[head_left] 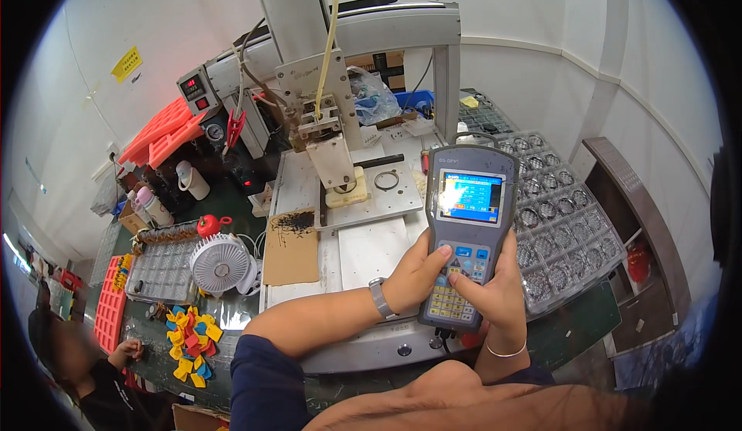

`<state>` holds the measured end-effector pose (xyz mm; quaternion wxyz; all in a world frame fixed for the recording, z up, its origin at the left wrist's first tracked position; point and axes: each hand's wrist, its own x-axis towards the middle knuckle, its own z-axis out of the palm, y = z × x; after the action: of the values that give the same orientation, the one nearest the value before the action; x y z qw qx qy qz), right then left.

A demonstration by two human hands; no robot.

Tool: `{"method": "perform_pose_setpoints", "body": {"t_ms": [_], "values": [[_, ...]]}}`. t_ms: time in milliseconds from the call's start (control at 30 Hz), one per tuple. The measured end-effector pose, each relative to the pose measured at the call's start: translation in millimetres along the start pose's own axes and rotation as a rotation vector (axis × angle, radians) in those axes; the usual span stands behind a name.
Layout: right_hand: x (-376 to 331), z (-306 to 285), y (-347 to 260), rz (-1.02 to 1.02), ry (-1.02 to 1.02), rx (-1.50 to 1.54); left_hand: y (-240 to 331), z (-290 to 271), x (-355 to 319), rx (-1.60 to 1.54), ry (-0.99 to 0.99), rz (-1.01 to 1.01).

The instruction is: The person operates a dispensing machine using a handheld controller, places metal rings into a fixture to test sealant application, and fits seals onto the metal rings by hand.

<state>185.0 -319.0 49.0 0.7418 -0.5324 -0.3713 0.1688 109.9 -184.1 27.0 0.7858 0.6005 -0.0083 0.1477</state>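
A grey handheld control pendant (470,222) with a lit blue screen and a keypad is held upright between my two hands. My left hand (417,275) grips its left side, the thumb resting by the upper keys. Around the right side wraps my right hand (498,288), its thumb lying on the keypad. Behind the pendant stands a gantry machine (336,153) with a white head lowered over a metal fixture plate (384,187). The fixture has a round opening beside the head.
Clear trays of round parts (553,222) lie on the right. At left are a white fan (222,265), yellow, red and blue pieces (189,342), a red tray (110,303) and bottles (154,207). Another person (93,373) sits at lower left. Stained cardboard (292,257) lies by the machine.
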Motion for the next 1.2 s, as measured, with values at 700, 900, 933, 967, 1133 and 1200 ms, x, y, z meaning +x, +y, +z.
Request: {"method": "perform_pose_setpoints", "body": {"t_ms": [700, 900, 933, 967, 1133, 1200], "values": [[0.6, -4.8, 0.9, -0.027, -0.051, -0.063, -3.3, 1.2, -0.2, -0.022, -0.003, 0.053], [-0.1, -2.0, 0.3, -0.022, -0.028, 0.006, -3.7, 1.8, -2.1, -0.004, -0.011, 0.066], [-0.1, -1.2, 0.4, -0.01, -0.004, 0.071, -3.6, 2.0, -3.0, -0.052, -0.036, 0.082], [-0.1, -0.9, 0.1, 0.01, 0.0, 0.05, -3.6, 2.2, -3.7, -0.033, -0.007, 0.051], [-0.7, 0.1, -1.0, -0.005, 0.014, 0.065, -3.9, 1.9, -3.2, 0.076, -0.006, 0.101], [0.3, 0.3, -0.9, 0.002, 0.003, 0.022, -2.8, 0.1, -0.1, 0.044, 0.017, 0.04]]}}
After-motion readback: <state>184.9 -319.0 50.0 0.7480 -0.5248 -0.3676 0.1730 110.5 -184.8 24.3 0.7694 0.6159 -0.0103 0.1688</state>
